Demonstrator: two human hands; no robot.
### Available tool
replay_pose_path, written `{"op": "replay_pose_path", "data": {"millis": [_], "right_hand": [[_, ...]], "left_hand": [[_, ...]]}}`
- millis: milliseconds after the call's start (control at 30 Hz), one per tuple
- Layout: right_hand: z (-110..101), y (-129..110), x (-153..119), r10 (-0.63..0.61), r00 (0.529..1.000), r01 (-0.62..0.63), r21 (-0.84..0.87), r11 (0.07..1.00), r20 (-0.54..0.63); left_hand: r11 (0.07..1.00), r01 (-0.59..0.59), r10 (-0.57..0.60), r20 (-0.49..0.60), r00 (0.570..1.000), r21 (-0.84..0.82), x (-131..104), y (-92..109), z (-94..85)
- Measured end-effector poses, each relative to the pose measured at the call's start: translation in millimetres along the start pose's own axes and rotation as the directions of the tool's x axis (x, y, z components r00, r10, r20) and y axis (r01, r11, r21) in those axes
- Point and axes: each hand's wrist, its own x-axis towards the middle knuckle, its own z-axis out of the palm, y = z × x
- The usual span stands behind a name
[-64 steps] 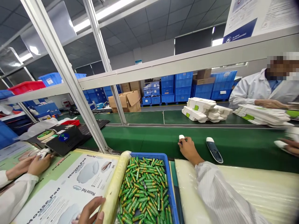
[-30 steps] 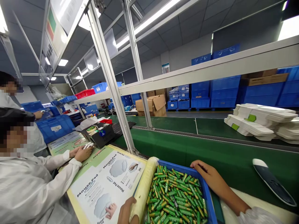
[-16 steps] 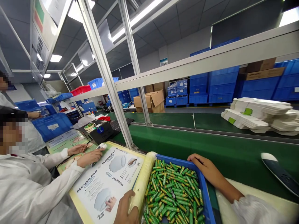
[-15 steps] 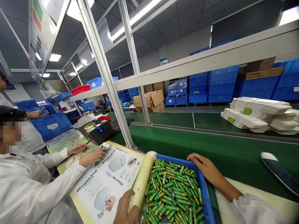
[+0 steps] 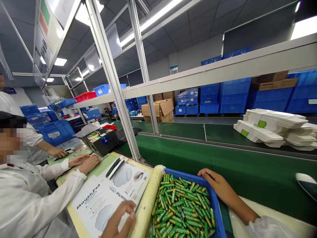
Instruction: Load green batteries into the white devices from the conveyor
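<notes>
A blue bin (image 5: 219, 211) in front of me holds a heap of green and gold batteries (image 5: 182, 208). My right hand (image 5: 214, 180) rests at the bin's far right corner, its fingers stretched along the rim. Left of the bin, my left hand (image 5: 121, 218) hovers over the printed mouse pad sheet (image 5: 99, 205), thumb and fingers apart with nothing between them. A pale yellow padded roll (image 5: 147, 198) runs between that hand and the bin. White-and-dark oblong handheld devices (image 5: 115, 168) lie on the sheet's far part.
At left, a co-worker's hands (image 5: 86, 162) are close together over the bench. Another person's hand (image 5: 58, 152) is behind. A green conveyor belt (image 5: 223, 162) crosses ahead, with another oblong device (image 5: 307, 185) at right. Stacked white cartons (image 5: 274, 127) and a metal post (image 5: 121, 99) stand beyond.
My left hand has moved left, away from the padded roll. The co-worker's hands have drawn back from the devices on the sheet. The device on the belt has shifted right.
</notes>
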Motion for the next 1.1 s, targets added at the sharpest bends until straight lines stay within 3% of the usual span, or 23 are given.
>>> {"op": "replay_pose_path", "data": {"millis": [100,200,300,400,500,633,800,900,967,1033,1100], "right_hand": [[-1,0,0,0.007,1.000,-0.007,-0.005,1.000,0.015],[0,-1,1,0.003,1.000,-0.003,-0.022,1.000,0.000],[1,-3,0,-0.024,1.000,0.023,-0.020,1.000,-0.017],[0,-6,-1,-0.035,0.999,0.034,-0.009,0.999,-0.027],[0,-9,-1,-0.034,0.999,0.034,-0.007,0.999,-0.021],[2,-6,0,-0.036,0.999,0.036,-0.006,0.999,-0.010],[-2,-9,1,-0.059,0.997,0.056,-0.057,0.997,-0.052],[-8,-40,-8,-0.169,0.980,0.146,-0.199,0.969,-0.105],[-3,-70,-20,-0.301,0.949,0.266,-0.279,0.923,-0.090],[14,-100,-37,-0.454,0.890,0.419,-0.333,0.845,-0.031],[41,-123,-56,-0.596,0.798,0.576,-0.397,0.714,0.086]], "left_hand": [[0.977,0.113,-0.082,-0.170,0.982,0.178,53,-30,-16.8],[0.945,0.194,-0.113,-0.294,0.949,0.264,108,-56,-21.8],[0.935,0.208,-0.127,-0.277,0.953,0.288,145,-72,-20.1],[0.942,0.208,-0.150,-0.224,0.963,0.263,158,-79,-18.1],[0.964,0.151,-0.111,-0.183,0.977,0.220,148,-78,-15.6],[0.988,0.065,-0.046,-0.138,0.989,0.137,111,-68,-5.8],[0.997,0.073,-0.070,-0.114,0.991,0.024,73,-52,5.3],[0.996,0.084,-0.086,-0.143,0.986,-0.024,61,-30,-3.3],[0.994,0.085,-0.093,-0.148,0.985,-0.063,51,-4,-13.4],[0.986,0.082,-0.092,-0.066,0.994,-0.142,36,27,-20.6],[0.957,0.097,-0.068,0.114,0.991,-0.272,17,54,-19.7]]}}
